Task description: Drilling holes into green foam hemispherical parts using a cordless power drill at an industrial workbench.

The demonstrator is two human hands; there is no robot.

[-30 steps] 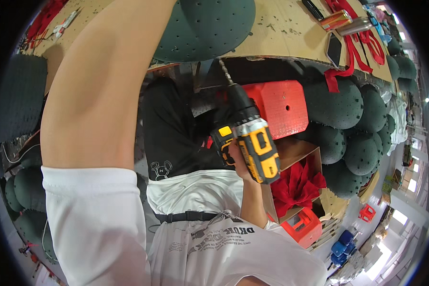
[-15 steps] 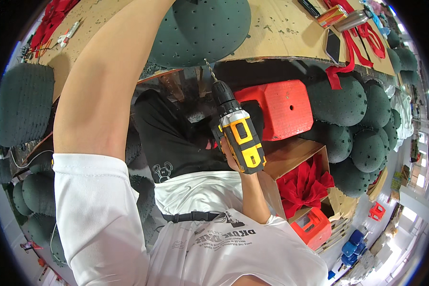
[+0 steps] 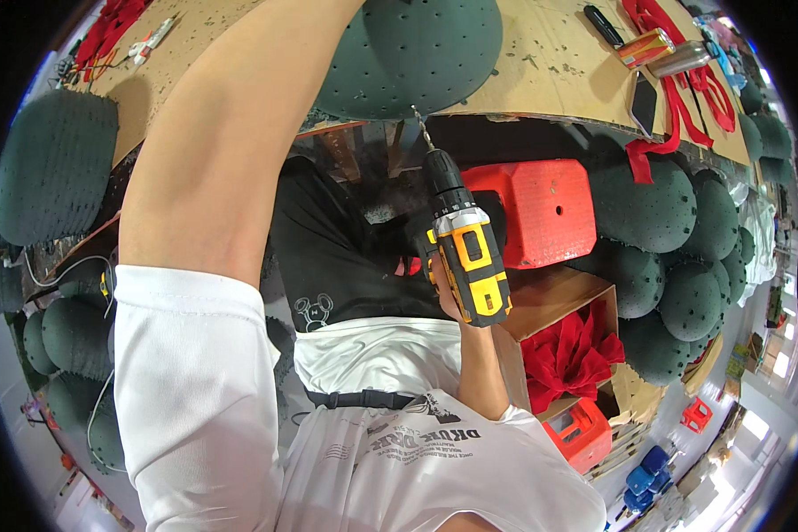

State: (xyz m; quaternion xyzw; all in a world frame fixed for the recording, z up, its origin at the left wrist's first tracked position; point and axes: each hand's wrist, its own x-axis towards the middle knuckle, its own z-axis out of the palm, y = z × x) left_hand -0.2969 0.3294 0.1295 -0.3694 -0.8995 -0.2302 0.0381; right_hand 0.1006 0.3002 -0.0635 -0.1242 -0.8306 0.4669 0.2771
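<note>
My right hand (image 3: 448, 288) is wrapped round the handle of a yellow and black cordless drill (image 3: 474, 257). The drill points away from me, and its long twist bit (image 3: 424, 129) reaches the near rim of a dark green domed piece (image 3: 408, 62). Whether the tip touches the piece I cannot tell. Small holes dot the dome, which rests at the edge of the worktable. My left forearm (image 3: 213, 142) stretches forward across the left side of the dome; the left hand lies beyond the upper edge of the picture.
Cardboard (image 3: 550, 80) covers the worktable, with a phone (image 3: 644, 104), a can (image 3: 645, 48), a metal bottle (image 3: 680, 59) and red ribbon. A red plastic stool (image 3: 541, 213) and a box of red ribbon (image 3: 572, 355) stand at right. Stacked green domes (image 3: 53, 168) flank both sides.
The whole view has shifted, so the table, dome and drill appear farther right. The drill keeps about the same place against the dome's rim, still in my right hand.
</note>
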